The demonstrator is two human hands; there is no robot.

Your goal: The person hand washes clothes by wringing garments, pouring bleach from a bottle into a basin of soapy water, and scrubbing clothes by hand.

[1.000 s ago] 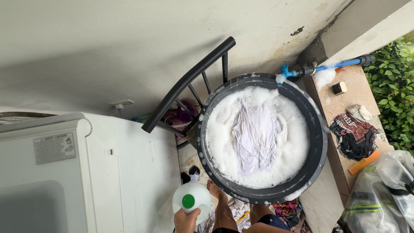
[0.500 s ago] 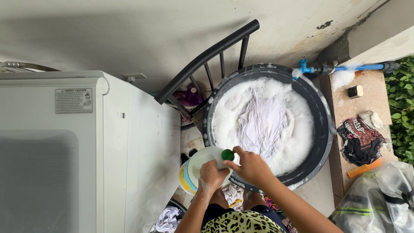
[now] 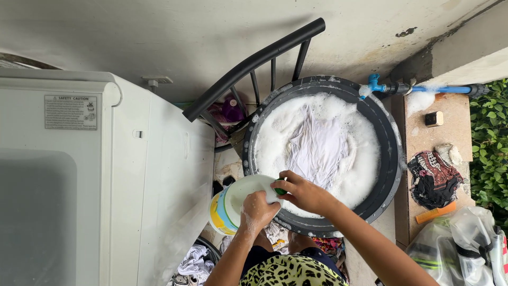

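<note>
Over the near rim of the black basin (image 3: 392, 159), the person is holding a white plastic bottle (image 3: 241, 204) tipped on its side, with its neck pointing toward the suds. The left hand (image 3: 256, 212) is wrapping around the bottle's shoulder, fingers curled closed on it, so that the body is being steadied while the other hand is working at the top. The right hand (image 3: 302, 193) is reaching across, its fingertips pinched narrowly around the green cap (image 3: 280, 191); most of the cap is being covered by those fingers, so whether it is coming loose or being tightened cannot be told from this view. The bottle's base, with its yellow and blue label band, is hanging out over the gap between the basin and the white washing machine (image 3: 106, 175).

Inside the basin a white garment (image 3: 317, 148) is lying spread in thick foam, so it is soaking where the bottle's mouth could reach it. A black chair (image 3: 254, 58) is appearing to support the basin, which is keeping it at a height the hands can reach. A blue tap (image 3: 377, 85) is sitting right at the far rim. On the ledge (image 3: 423, 139) to the right, a patterned dark cloth (image 3: 435, 177) and an orange brush (image 3: 435, 213) are lying well apart from the suds.
</note>
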